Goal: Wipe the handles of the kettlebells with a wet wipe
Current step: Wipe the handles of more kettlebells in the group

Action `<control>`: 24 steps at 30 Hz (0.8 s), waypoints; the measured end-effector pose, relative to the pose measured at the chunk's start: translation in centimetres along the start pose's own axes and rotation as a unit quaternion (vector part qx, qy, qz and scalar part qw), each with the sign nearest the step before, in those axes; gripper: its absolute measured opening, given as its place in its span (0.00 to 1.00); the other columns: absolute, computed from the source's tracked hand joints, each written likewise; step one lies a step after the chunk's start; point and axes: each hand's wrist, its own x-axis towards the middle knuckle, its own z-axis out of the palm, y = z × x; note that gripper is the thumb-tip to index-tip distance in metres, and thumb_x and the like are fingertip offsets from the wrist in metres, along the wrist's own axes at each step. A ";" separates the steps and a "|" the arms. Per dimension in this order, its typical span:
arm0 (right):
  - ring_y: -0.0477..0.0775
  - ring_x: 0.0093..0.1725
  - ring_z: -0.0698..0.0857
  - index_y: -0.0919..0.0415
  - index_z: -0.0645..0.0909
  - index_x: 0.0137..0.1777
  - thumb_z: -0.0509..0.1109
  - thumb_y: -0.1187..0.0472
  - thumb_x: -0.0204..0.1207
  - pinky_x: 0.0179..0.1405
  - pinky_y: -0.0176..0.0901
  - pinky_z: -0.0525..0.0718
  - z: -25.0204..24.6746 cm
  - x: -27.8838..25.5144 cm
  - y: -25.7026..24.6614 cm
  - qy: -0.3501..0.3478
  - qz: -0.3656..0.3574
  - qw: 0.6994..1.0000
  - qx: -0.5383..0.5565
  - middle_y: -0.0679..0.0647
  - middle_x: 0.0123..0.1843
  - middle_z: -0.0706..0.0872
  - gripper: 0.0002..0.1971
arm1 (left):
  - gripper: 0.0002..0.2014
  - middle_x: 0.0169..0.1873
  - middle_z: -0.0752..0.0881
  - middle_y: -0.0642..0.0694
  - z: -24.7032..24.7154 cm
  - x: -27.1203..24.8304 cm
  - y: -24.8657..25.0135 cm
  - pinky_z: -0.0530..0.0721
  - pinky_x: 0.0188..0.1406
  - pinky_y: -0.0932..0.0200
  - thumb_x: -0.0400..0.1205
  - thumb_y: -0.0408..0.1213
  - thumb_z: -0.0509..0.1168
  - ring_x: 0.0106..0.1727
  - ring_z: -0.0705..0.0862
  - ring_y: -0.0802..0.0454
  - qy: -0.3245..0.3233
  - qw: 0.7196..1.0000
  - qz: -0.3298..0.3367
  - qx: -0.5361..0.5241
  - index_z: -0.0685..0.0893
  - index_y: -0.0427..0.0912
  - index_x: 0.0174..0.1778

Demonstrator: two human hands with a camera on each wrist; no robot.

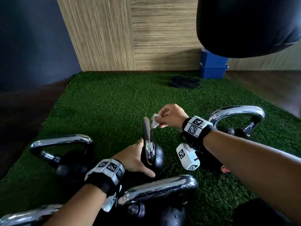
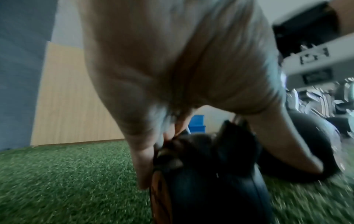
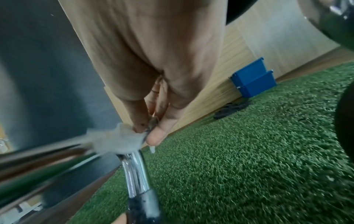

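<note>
Several black kettlebells with chrome handles stand on green turf. The middle kettlebell [image 1: 155, 158] shows its chrome handle [image 1: 147, 136] edge-on. My right hand [image 1: 169, 116] pinches a crumpled white wet wipe [image 1: 154, 122] against the top of that handle; in the right wrist view the wipe [image 3: 116, 140] sits on the handle's bend [image 3: 136, 174]. My left hand [image 1: 135, 158] rests against the ball of this kettlebell [image 2: 206, 181], fingers spread straight along its side.
Other kettlebells stand at the left [image 1: 65, 154], right [image 1: 239, 121] and near front [image 1: 156, 191]. A black punching bag [image 1: 247, 25] hangs at upper right. Blue bins [image 1: 213, 66] and a black coiled item [image 1: 184, 81] lie by the wooden wall.
</note>
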 end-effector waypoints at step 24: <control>0.47 0.31 0.91 0.67 0.91 0.49 0.82 0.70 0.70 0.27 0.31 0.86 3.7 0.5 4.1 -0.038 0.076 0.996 0.007 0.55 0.38 0.93 0.09 | 0.53 0.78 0.71 0.51 3.1 1.9 -1.7 0.72 0.84 0.42 0.68 0.51 0.83 0.81 0.72 0.50 0.117 0.987 0.039 -0.099 0.58 0.53 0.85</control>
